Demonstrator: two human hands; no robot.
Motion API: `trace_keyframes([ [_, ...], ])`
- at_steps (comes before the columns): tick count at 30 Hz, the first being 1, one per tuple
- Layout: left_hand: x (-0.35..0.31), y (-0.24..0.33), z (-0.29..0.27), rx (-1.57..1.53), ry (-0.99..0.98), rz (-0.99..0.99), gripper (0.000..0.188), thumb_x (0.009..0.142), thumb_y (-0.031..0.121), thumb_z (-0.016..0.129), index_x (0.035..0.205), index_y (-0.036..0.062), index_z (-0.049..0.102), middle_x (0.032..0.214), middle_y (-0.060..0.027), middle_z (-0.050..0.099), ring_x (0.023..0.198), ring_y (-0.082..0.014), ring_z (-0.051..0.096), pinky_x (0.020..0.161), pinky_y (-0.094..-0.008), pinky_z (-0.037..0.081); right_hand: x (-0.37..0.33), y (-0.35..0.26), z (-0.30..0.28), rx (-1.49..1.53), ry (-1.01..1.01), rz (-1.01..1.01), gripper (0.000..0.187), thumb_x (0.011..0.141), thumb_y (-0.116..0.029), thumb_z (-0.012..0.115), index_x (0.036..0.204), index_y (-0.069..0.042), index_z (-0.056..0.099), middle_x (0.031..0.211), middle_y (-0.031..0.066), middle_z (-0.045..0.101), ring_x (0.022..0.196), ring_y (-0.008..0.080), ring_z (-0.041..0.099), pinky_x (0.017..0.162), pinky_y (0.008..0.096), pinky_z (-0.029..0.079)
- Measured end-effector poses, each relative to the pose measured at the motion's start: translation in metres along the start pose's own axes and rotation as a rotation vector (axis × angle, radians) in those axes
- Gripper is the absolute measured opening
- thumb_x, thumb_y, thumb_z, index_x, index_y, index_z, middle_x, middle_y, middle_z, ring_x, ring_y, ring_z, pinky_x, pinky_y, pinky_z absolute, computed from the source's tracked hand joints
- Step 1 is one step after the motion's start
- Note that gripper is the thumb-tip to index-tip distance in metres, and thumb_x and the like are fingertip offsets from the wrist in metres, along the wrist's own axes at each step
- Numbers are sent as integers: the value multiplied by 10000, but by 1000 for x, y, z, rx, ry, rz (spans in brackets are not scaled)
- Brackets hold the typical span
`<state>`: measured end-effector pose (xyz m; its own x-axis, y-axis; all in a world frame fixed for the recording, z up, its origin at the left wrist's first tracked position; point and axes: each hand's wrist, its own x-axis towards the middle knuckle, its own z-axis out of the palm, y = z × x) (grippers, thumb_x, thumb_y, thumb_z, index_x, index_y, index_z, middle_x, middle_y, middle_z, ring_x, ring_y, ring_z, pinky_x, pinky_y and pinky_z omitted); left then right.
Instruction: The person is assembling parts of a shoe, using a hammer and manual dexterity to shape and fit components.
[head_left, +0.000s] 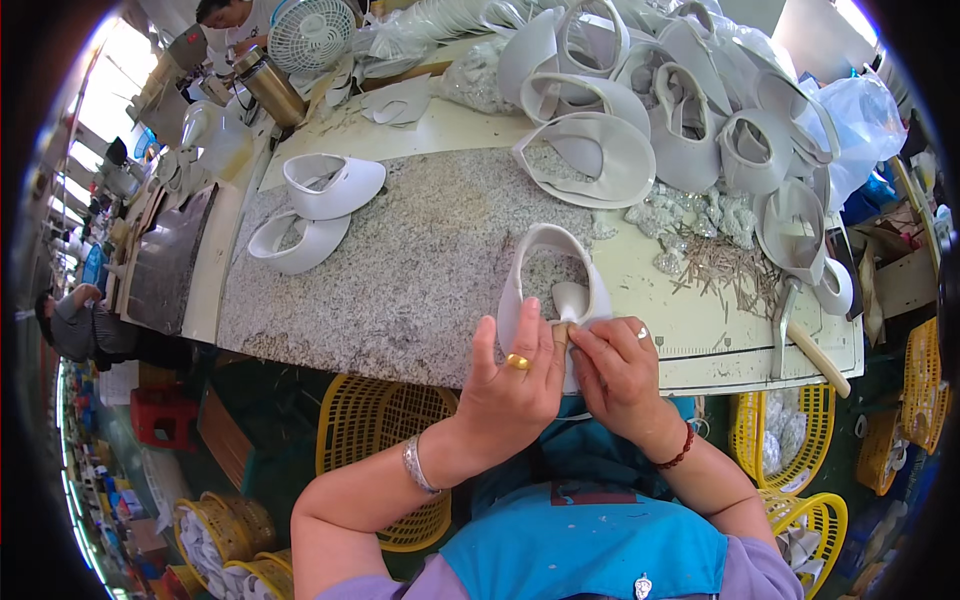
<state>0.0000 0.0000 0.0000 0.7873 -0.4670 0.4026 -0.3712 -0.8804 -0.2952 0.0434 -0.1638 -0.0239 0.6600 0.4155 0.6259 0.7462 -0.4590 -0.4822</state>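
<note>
Two smooth white visor-shaped pieces [335, 188] overlap at left, each a curved brim with an open loop; the white loop-shaped piece in work [510, 285] stands near the table's front edge, at the person's hands. The left hand [515, 385] has its outer fingers spread and a fingertip at the piece's near end; its thumb is hidden, so I cannot tell whether it pinches. The right hand [618, 375] pinches that end between thumb and fingers. Rightward come a heap of similar pieces [685, 145], thin brown slivers [730, 275] and a hammer [815, 355] with a pale wooden handle. Beneath lies a speckled grey slab [420, 240], then a cream tabletop [690, 345]; yellow lattice baskets [335, 425] stand below. Bare slab stretches between the left pair and the hands; the hammer handle overhangs the front edge.
</note>
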Motion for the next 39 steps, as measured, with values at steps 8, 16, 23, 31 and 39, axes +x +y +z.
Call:
trace_keyframes([
  [8, -2, 1, 8, -313, 95, -136, 323, 741, 158, 563, 1031, 44, 651, 1110, -82, 612, 1166, -259, 507, 1032, -544, 187, -3, 4, -21, 142, 6, 145, 333, 711, -1, 652, 1039, -26, 603, 923, 121, 583, 819, 301, 555, 701, 389, 455],
  [16, -14, -3, 10, -433, 105, -156, 335, 748, 129, 546, 1061, 58, 641, 1216, -100, 578, 1230, -276, 465, 1048, -522, 177, -54, 77, -161, -464, 153, 333, 379, 719, 100, 500, 1076, -1, 580, 1064, 183, 574, 1009, 348, 544, 889, 404, 421],
  [23, -14, -2, 12, -475, 106, -160, 333, 745, 111, 551, 1064, 70, 640, 1211, -109, 581, 1236, -290, 462, 1058, -492, 175, -92, 108, -201, -814, -184, 555, 414, 716, 44, 477, 1121, -10, 542, 1112, 186, 542, 1008, 374, 520, 891, 428, 396],
  [31, -12, -4, 15, -511, 166, -164, 319, 719, 102, 590, 1031, 68, 643, 1171, -102, 598, 1206, -282, 486, 1024, -474, 230, -84, 100, -209, -745, -187, 574, 213, 713, -35, 561, 922, -12, 529, 898, 154, 554, 820, 364, 541, 715, 414, 432],
  [39, -8, -2, 15, -486, 171, -169, 322, 704, 119, 592, 1017, 65, 646, 1134, -100, 597, 1189, -278, 481, 977, -485, 277, -51, 25, -151, 213, 33, 668, 109, 874, -55, 518, 951, 9, 561, 758, -37, 494, 648, 33, 414, 536, 221, 348],
])
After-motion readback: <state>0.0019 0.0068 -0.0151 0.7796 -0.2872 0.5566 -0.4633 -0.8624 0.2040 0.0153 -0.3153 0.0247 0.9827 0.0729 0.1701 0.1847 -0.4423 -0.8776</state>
